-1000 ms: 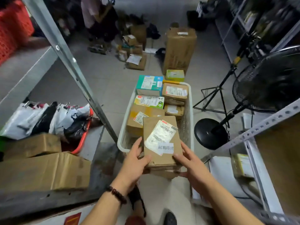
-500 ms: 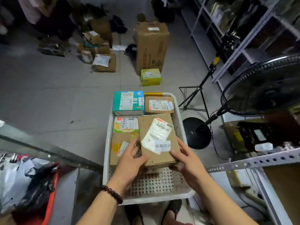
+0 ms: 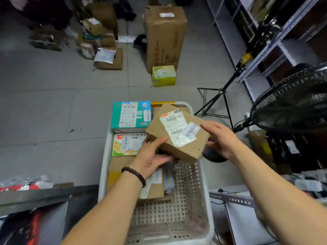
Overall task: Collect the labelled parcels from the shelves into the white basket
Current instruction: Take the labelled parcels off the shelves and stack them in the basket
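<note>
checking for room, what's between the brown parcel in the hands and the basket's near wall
Head view: nearer than the brown parcel lies a flat labelled box, then bare perforated basket floor up to the near wall.

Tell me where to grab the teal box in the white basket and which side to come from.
Come from above. The teal box lies flat, label up, in the far left corner of the white basket, so its left side is likely walled in, and the held brown parcel overhangs its right. Its near face stands proud of the green-and-white box: pinch near and far faces.
</note>
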